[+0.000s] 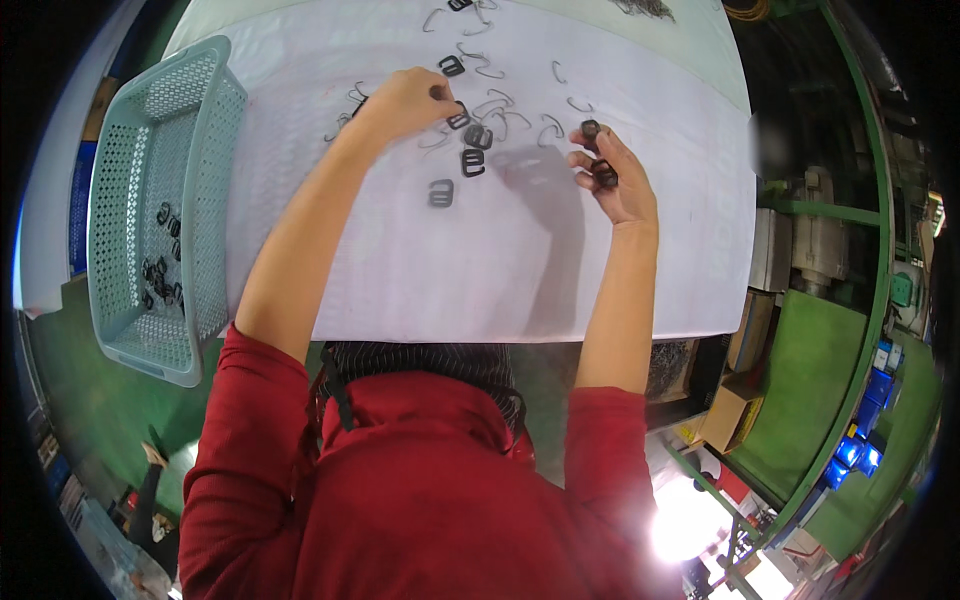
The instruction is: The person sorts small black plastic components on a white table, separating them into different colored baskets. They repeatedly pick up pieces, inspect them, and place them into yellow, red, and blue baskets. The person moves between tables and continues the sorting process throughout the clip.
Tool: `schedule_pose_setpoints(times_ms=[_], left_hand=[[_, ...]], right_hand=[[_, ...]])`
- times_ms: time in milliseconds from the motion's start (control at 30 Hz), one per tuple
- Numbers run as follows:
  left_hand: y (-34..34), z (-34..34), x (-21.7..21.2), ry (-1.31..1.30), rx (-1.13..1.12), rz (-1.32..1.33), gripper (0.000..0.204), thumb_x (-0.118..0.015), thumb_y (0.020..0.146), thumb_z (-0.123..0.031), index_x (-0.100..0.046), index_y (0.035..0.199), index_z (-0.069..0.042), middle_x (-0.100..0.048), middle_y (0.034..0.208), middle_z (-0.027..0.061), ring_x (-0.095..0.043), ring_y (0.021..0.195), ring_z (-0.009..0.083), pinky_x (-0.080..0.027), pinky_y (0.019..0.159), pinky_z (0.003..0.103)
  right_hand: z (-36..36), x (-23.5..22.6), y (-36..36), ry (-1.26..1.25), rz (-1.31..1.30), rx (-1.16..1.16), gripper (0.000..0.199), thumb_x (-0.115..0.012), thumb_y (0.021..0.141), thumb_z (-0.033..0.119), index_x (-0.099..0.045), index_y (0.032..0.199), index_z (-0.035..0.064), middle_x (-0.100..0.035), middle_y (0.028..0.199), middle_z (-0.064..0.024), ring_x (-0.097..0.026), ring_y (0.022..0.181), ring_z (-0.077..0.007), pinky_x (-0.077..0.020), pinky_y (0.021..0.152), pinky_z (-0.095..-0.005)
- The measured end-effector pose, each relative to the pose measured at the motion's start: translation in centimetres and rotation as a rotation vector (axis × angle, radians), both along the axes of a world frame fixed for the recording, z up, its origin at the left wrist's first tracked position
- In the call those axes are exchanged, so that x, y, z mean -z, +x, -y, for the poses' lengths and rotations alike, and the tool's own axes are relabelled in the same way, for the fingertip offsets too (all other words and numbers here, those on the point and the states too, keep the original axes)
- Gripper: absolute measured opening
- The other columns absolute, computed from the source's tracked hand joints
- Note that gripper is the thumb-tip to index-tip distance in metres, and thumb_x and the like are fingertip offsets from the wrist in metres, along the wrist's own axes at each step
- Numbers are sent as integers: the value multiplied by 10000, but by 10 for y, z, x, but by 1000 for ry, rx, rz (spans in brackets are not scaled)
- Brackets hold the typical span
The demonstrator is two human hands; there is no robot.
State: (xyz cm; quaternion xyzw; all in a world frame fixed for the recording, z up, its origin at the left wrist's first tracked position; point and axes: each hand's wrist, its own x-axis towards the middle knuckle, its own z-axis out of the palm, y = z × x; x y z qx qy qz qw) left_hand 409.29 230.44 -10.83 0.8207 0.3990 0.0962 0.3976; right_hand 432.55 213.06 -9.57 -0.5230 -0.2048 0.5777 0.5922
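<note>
My left hand (405, 105) reaches over the white table, thumb and fingers pinched at the edge of a small black buckle (459, 117). Close by lie more black buckles, one (479, 137) just beside it, another (473, 163) nearer me and a third (440, 193) nearest. One more buckle (452, 66) rests beyond the left hand. Curled above the table, my right hand (622, 180) holds dark buckles (603, 173) between its fingers; their exact shape is partly hidden. Thin bent wire pieces (500, 105) are scattered among the buckles and between my hands.
A light blue-green perforated basket (212, 290) stands at the left with several black buckles (170, 225) inside. The white table (400, 290) ends just before my body. Green metal framing (868, 120) and a cardboard box (728, 412) are on the right. A dark tangle (645, 8) lies at the far edge.
</note>
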Motion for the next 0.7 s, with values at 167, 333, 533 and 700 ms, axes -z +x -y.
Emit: schedule_pose_setpoints(times_ms=[167, 333, 533, 700], left_hand=[[-30, -4, -33, -564, -119, 208, 210, -621, 856, -264, -602, 885, -57, -524, 729, -15, -436, 557, 34, -286, 408, 166], [-56, -18, -25, -852, -153, 740, 271, -579, 896, -317, -604, 969, -58, -559, 840, 9, -486, 633, 64, -305, 420, 161], [-7, -37, -8, -224, -191, 135, 357, -642, 827, -359, -597, 993, -46, -638, 918, 72, -587, 713, 143, -455, 508, 248], [37, -33, 28, 390, -172, -232, 296, -641, 789, -297, -626, 983, -73, -663, 896, 122, -625, 840, 308, -483, 700, 418]], right_hand=[[-40, 12, -46, -42, 800, -152, 240, -690, 773, 212, -631, 932, 42, -614, 761, -38, -566, 655, -123, -387, 529, -233], [-60, 7, -79, -196, 1109, -295, 212, -693, 755, 218, -638, 846, 35, -593, 682, -24, -565, 655, -134, -399, 557, -243], [-23, -9, -57, 34, -82, 30, 132, -631, 795, 152, -605, 893, 67, -550, 698, -3, -522, 645, -104, -349, 498, -216], [-35, 10, -92, -257, 1078, -286, 321, -769, 708, 224, -579, 873, 23, -612, 751, -80, -601, 709, -188, -462, 621, -311]])
